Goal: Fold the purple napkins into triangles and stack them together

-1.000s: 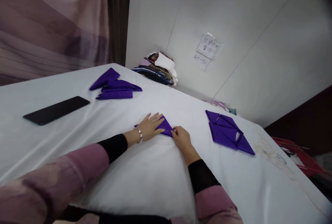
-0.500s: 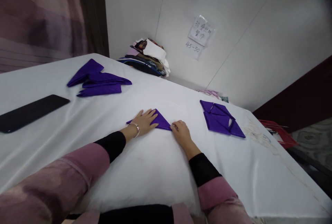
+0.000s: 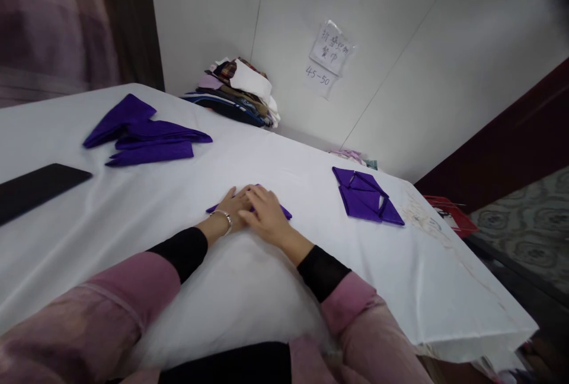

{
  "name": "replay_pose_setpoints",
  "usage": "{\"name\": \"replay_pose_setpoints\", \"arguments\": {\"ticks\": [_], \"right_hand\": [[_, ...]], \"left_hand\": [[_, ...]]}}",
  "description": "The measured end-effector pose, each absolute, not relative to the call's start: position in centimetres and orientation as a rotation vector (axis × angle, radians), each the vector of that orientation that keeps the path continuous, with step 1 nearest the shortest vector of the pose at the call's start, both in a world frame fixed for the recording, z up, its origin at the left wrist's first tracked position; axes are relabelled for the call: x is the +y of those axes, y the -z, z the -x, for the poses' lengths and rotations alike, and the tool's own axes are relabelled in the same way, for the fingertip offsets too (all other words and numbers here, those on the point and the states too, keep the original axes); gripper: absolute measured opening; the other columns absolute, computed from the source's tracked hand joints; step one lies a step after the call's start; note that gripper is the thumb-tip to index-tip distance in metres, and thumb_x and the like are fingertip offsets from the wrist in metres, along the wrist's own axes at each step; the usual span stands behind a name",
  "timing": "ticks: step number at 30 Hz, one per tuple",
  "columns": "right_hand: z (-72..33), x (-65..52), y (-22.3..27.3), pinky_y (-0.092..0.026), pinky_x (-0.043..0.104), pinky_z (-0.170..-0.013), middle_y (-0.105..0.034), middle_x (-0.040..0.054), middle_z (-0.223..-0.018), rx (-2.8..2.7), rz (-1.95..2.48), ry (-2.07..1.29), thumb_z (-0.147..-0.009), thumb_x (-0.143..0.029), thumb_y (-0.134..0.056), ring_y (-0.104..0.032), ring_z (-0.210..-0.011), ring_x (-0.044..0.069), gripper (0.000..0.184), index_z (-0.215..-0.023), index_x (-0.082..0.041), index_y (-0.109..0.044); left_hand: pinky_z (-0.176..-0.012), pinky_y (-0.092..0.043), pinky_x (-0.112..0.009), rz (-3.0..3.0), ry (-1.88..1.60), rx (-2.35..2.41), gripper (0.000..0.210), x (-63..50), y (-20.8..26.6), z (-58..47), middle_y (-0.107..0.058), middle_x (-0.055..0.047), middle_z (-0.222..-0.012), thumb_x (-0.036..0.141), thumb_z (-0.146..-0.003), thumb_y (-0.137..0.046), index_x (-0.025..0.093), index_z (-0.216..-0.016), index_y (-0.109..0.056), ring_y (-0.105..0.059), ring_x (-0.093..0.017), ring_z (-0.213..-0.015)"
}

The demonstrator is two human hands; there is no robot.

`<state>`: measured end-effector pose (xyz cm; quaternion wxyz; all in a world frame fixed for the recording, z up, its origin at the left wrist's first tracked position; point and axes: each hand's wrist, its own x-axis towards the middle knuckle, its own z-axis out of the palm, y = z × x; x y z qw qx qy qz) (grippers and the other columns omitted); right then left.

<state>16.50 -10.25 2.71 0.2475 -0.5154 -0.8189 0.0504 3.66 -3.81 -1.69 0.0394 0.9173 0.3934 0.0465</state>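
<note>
A purple cloth napkin (image 3: 287,213), folded into a flat triangle, lies on the white tablecloth in front of me. Both hands cover most of it, so only its two side tips and a bit of the top show. My left hand (image 3: 234,206) rests flat on the napkin's left part, fingers stretched out. Over the middle and right part lies my right hand (image 3: 270,217), its fingers extended and overlapping the fingers of the left. Neither hand grips the cloth.
Folded purple napkins (image 3: 151,135) lie to the upper left, and a folded purple piece (image 3: 362,199) lies on the right. At far left is a flat black object (image 3: 42,188). A clothes pile (image 3: 235,90) stands by the wall, near paper signs (image 3: 331,49).
My right hand has moved left from the napkin's right tip onto its middle, across my left hand's fingers. The left hand stays on the cloth. The view has shifted slightly.
</note>
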Motion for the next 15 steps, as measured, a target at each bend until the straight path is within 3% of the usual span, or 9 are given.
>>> {"name": "replay_pose_setpoints", "arguments": {"ticks": [4,9,15], "right_hand": [[-13.8,-8.3,-2.2,-0.011,0.045,-0.111,-0.023,0.0117,-0.149,-2.284,1.501,-0.232,-0.091,-0.055,-0.032,-0.012,-0.138,0.023,0.063,-0.140,-0.015,-0.029],[-15.4,-7.2,-0.7,-0.007,0.044,-0.111,-0.017,0.0120,-0.151,-2.271,1.604,-0.383,-0.092,-0.057,-0.024,-0.008,-0.139,0.021,0.068,-0.144,-0.014,-0.020],[-18.4,-8.4,0.1,-0.005,0.045,-0.111,-0.014,0.0079,-0.152,-2.342,1.706,-0.356,-0.091,-0.056,-0.027,-0.008,-0.140,0.021,0.068,-0.145,-0.016,-0.016]], "left_hand": [[-0.109,-0.008,-0.051,-2.858,-0.205,1.184,0.055,-3.9,1.7,-3.5,-0.034,-0.008,-0.146,0.028,-0.082,-0.045,0.024,-0.136,-0.037,-0.016,-0.030,-0.138],[-0.108,-0.012,-0.053,-2.779,-0.188,1.215,0.055,-3.9,1.7,-3.7,-0.032,-0.009,-0.148,0.030,-0.083,-0.041,0.024,-0.137,-0.035,-0.019,-0.029,-0.137],[-0.108,-0.014,-0.053,-2.735,-0.184,1.238,0.053,-3.8,1.8,-3.9,-0.027,-0.006,-0.150,0.036,-0.087,-0.034,0.024,-0.139,-0.032,-0.016,-0.025,-0.139]]}}
